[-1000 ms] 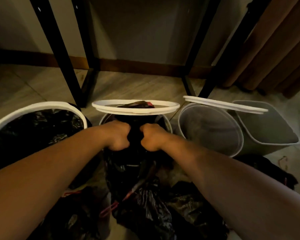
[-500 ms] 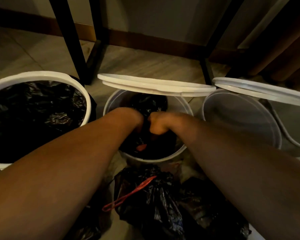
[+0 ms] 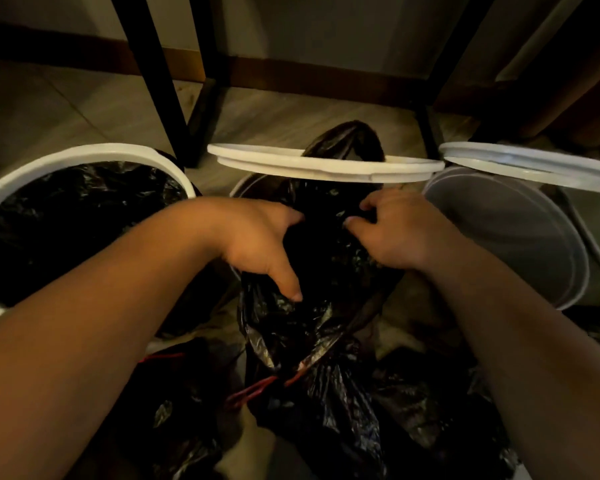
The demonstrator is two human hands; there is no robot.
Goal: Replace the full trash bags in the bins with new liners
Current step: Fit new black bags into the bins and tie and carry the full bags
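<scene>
**Head view, near to far.** Nearest the viewer, tied black bags [image 3: 326, 438] are lying heaped on the floor, and a red drawstring [image 3: 253, 389] is showing among them. Above the heap, the black liner [image 3: 326, 271] is hanging over the near edge of the middle bin [image 3: 240, 189]. Its long axis is running away from the viewer: up from the floor, between the hands, and on through the white ring [image 3: 326, 166] lying across the bin's mouth, where a fold is poking out above.

The left hand [image 3: 257, 240] and the right hand [image 3: 399, 237] are working apart, one on each flank of the liner. Both are curling their fingers into the film, and the left thumb is pressing down on its near face. The liner is lying straight ahead between them. Neither hand is clearly the nearer, though the left is reaching slightly lower.

Any coming move probably turns on this, since the film is threading the ring and so has to travel along that axis. Whether it is being seated or drawn out cannot be told.

At the same depth, the left bin [image 3: 84, 155] is holding a black liner of its own. The right bin [image 3: 499, 244] is showing bare walls and no liner, with a second ring [image 3: 534, 164] tilting over it. Black table legs [image 3: 153, 81] are standing beyond.
</scene>
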